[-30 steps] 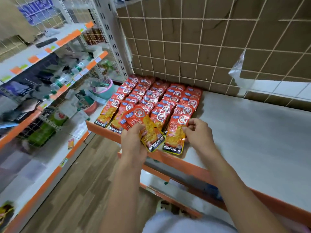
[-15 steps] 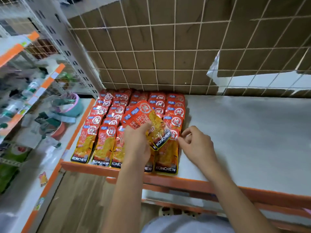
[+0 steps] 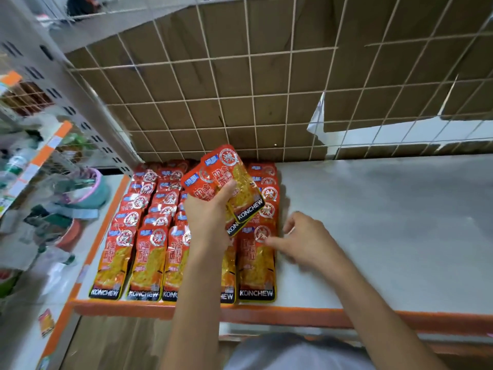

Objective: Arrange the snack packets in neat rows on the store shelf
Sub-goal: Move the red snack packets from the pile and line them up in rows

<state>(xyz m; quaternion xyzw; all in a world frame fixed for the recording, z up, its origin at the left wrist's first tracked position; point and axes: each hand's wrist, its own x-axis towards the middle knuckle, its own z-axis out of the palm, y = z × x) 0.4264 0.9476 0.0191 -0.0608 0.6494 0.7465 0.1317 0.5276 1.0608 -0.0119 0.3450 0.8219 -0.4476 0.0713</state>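
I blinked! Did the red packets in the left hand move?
Yes. The held red foil snack packets rose from the front of the shelved rows toward their back.

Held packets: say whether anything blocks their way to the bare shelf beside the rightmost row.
Only the right hand: it lies over the shelf beside the rightmost row, near the front. Farther back nothing visible blocks it. The left hand holds the held packets above the rows.

KONCHEW, white on black band, at foot of front-row snack packets (image 3: 255, 263); same brand on held packets (image 3: 240, 188) in my left hand (image 3: 210, 220); round seals read 辣.
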